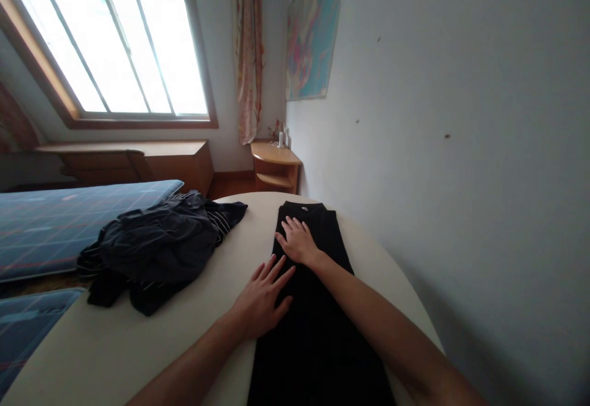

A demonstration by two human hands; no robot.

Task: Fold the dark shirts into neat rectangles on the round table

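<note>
A black garment point(318, 344), possibly trousers, lies flat and lengthwise on a round cream table point(221, 344). Its narrow end with a small pale label points away from me, and its near end runs out of view at the bottom. My right hand point(297, 241) rests on it near the labelled end, palm down with fingers stretched. Nearer to me, my left hand point(262, 298) lies over its left edge, fingers spread. Neither hand grips anything.
A heap of dark clothes point(159, 240), some striped, sits on the table's left side. Blue plaid mattresses point(83, 215) adjoin it at left. A white wall point(437, 209) stands close on the right. Beyond are a corner shelf point(276, 153) and a wooden desk point(175, 148) under the window.
</note>
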